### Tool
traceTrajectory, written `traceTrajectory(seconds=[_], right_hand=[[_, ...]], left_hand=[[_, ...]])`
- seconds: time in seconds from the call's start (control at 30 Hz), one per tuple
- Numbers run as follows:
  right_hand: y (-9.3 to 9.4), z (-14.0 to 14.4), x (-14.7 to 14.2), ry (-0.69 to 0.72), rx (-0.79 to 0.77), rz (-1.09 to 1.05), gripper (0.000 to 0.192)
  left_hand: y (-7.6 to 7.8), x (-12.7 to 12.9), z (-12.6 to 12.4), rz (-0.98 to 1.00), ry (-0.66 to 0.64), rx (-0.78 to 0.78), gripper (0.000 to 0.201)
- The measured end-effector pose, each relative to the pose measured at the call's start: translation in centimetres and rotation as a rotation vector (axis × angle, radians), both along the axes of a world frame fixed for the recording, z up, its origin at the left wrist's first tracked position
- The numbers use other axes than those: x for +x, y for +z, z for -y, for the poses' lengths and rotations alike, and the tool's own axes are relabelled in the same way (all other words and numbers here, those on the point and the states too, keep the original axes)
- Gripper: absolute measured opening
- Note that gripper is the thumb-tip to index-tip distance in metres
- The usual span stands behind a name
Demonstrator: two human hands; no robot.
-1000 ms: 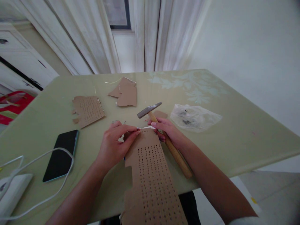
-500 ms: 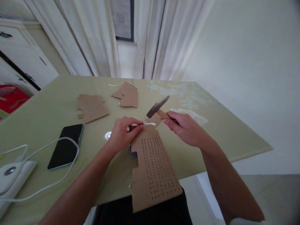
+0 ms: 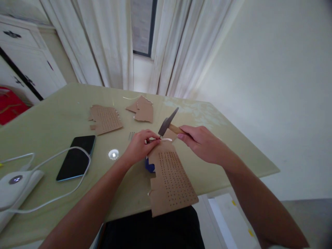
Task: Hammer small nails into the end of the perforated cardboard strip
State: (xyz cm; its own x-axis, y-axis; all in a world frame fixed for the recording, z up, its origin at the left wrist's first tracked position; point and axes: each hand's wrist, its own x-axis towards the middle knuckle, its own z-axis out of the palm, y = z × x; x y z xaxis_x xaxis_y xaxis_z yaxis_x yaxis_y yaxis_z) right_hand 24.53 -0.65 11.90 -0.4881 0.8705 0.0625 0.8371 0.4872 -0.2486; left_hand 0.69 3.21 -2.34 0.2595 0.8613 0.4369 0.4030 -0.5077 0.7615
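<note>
Right hand (image 3: pixel 204 142) grips hammer (image 3: pixel 169 123); left hand (image 3: pixel 140 145) fingers pinch perforated cardboard (image 3: pixel 169 174).

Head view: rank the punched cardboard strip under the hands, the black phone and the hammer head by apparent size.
1. Punched cardboard strip, though nearest the camera.
2. Black phone.
3. Hammer head, clearly smallest.

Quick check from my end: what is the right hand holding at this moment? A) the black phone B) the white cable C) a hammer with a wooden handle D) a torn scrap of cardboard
C: the right hand grips the hammer by its wooden handle, its metal head just above the top edge of the perforated cardboard strip, where the left hand pinches.
</note>
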Motion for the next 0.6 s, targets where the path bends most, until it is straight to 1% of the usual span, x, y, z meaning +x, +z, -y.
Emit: traceTrajectory(seconds=[0.1,0.2,0.27,0.4,0.43,0.5,0.6], right_hand=[[0.2,-0.1,-0.2,-0.044,0.012,-0.051,0.03],[-0.2,-0.3,-0.5,-0.01,-0.042,0.048,0.029],[0.0,-0.3,-0.6,0.01,-0.063,0.079,0.029],[0.5,-0.3,-0.2,-0.025,-0.017,-0.067,0.032],[0.4,-0.3,-0.2,-0.036,-0.005,-0.091,0.032],[-0.5,-0.4,-0.1,-0.042,-0.013,-0.072,0.031],[-2.1,-0.6,0.1,0.015,-0.075,0.013,0.024]], left_hand=[[0.1,-0.1,-0.1,-0.012,0.0,0.003,0.009],[0.3,-0.2,0.0,-0.066,-0.018,-0.001,0.009],[0.4,-0.2,0.0,-0.093,-0.024,-0.007,0.009],[0.6,-0.4,0.0,-0.099,-0.037,-0.017,0.011],[0.6,-0.4,0.0,-0.103,-0.046,-0.02,0.012],[0.7,-0.5,0.0,-0.122,-0.053,-0.019,0.015],[0.8,-0.6,0.2,-0.175,-0.03,-0.003,0.026]])
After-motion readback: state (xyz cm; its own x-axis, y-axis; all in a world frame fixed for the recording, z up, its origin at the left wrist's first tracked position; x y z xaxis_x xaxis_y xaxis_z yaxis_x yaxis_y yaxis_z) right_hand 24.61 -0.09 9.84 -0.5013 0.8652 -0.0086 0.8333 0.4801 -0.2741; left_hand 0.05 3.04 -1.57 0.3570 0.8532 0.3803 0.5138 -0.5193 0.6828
